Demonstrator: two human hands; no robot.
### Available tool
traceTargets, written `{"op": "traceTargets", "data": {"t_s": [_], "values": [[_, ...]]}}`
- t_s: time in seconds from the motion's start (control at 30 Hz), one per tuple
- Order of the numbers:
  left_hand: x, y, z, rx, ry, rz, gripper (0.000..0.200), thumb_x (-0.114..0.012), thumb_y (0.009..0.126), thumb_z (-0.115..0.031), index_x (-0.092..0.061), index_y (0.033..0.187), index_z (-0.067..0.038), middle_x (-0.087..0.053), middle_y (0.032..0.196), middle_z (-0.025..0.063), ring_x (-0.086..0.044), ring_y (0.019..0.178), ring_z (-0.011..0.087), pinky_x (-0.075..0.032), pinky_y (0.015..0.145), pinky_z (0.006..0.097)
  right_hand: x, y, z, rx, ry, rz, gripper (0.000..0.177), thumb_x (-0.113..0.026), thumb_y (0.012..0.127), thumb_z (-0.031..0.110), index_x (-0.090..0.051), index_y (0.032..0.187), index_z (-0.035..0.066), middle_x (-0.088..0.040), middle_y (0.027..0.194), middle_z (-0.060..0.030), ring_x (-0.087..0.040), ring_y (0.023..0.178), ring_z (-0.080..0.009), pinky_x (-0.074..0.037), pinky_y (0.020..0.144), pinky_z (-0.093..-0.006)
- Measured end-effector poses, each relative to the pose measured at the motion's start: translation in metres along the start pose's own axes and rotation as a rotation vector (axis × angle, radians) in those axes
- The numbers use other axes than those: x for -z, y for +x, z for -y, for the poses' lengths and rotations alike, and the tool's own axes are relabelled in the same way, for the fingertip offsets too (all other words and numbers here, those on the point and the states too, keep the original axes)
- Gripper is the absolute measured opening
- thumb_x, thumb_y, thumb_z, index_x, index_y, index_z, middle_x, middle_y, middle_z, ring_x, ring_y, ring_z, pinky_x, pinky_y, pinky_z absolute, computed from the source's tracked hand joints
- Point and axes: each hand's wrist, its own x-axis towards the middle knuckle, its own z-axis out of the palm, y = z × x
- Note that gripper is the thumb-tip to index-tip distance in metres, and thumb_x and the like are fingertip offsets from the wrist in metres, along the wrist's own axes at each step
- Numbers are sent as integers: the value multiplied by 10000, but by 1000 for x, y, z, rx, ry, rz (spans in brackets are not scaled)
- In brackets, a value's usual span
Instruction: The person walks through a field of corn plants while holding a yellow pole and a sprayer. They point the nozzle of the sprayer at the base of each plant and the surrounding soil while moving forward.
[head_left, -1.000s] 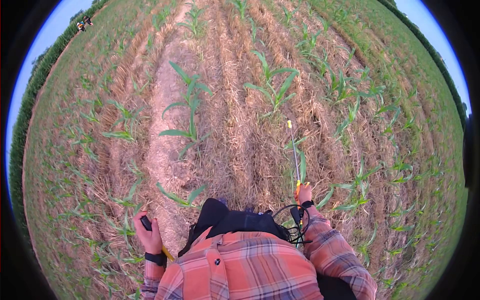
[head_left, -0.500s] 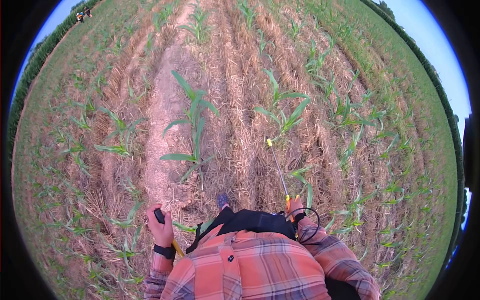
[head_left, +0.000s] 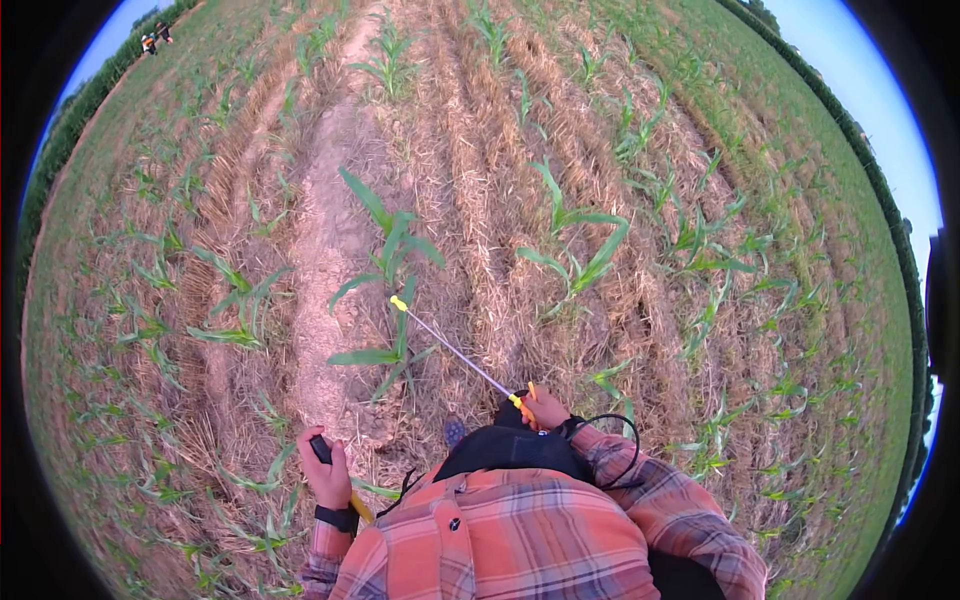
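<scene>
The wand (head_left: 455, 350) swings across the person's front: a second ago its yellow tip (head_left: 398, 302) points up the right side near the right corn plant (head_left: 580, 255); now it lies low and slanted to the left, the tip just against the stem of the left corn plant (head_left: 390, 250) beside the bare dirt strip (head_left: 325, 250). Judging from that, the work with the wand has passed from the right row to the left one, and the left plant is the one being treated. The right hand (head_left: 545, 408) has moved inward with the swing and sits close above the black pack (head_left: 510, 448), its fingers curled tight round the wand's orange grip. The left hand (head_left: 325, 475) stays low at the person's left side, fist shut on a black handle (head_left: 320, 449) with a yellow rod (head_left: 358, 505) running down behind it. Counted: one wand with one tip, one black hose (head_left: 615, 440) looping from the right wrist, one black handle, two hands, one shoe tip (head_left: 453, 432), two tall corn plants close ahead among many smaller ones, and two people (head_left: 155, 38) far off at the field's edge.
</scene>
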Motion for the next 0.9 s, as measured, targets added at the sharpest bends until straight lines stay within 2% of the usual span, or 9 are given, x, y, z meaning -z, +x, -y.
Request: {"op": "traceTargets", "data": {"t_s": [0.13,0.17,0.27,0.3,0.33,0.4,0.47,0.57,0.9], "values": [[-15,21,-3,22,38,-52,267,-499,733,23,-414,975,-49,-372,680,-7,-354,571,67,-317,517,195,15,34,12,44,34,-38,254,-408,840,290,-403,934,54,-555,582,-36,-524,439,-111,-407,376,-247],[-21,27,-12,51,26,-78,267,-498,733,25,-414,976,-51,-375,693,-4,-354,578,68,-318,521,197,24,52,8,16,-72,-76,290,-420,833,288,-396,957,27,-561,581,-62,-536,433,-140,-416,374,-265],[-44,52,-22,-14,82,-113,267,-495,733,28,-418,973,-57,-378,709,0,-354,582,68,-320,521,201,56,89,8,-80,-62,-104,217,-423,817,232,-418,934,49,-562,590,-78,-514,421,-131,-396,374,-244],[-54,62,-27,-12,102,-122,264,-496,732,28,-420,970,-56,-372,700,-3,-349,576,68,-318,516,201,68,85,28,-68,-151,-211,227,-427,811,223,-444,929,30,-572,604,-89,-533,430,-146,-407,374,-253],[-66,71,-32,-10,121,-131,260,-497,732,28,-421,967,-56,-366,691,-5,-343,570,67,-316,512,201,80,95,30,-62,-142,-213,227,-427,811,223,-444,929,30,-572,604,-89,-533,430,-146,-407,374,-253],[-92,88,-49,-12,134,-108,260,-499,730,29,-422,964,-54,-358,677,-10,-337,567,66,-311,512,199,106,110,29,-80,63,-278,237,-418,816,229,-438,924,19,-575,607,-112,-533,413,-156,-401,355,-261],[-115,104,-62,-5,144,-85,259,-502,728,29,-424,961,-52,-349,663,-15,-330,563,66,-305,512,197,137,124,31,-112,74,-238,255,-413,823,241,-417,960,26,-548,562,-112,-503,369,-158,-377,320,-271],[-138,121,-73,-24,151,-95,263,-507,723,30,-424,960,-49,-342,646,-21,-322,560,64,-291,505,196,179,145,32,-133,246,-428,227,-393,832,251,-385,969,71,-488,506,-103,-443,328,-160,-324,277,-269],[-169,164,-88,-77,200,-93,256,-512,721,23,-430,953,-49,-347,629,-19,-323,544,67,-290,499,206,283,174,51,-83,552,-694,192,-366,837,250,-359,898,68,-497,551,-107,-427,341,-147,-329,286,-258]]}}
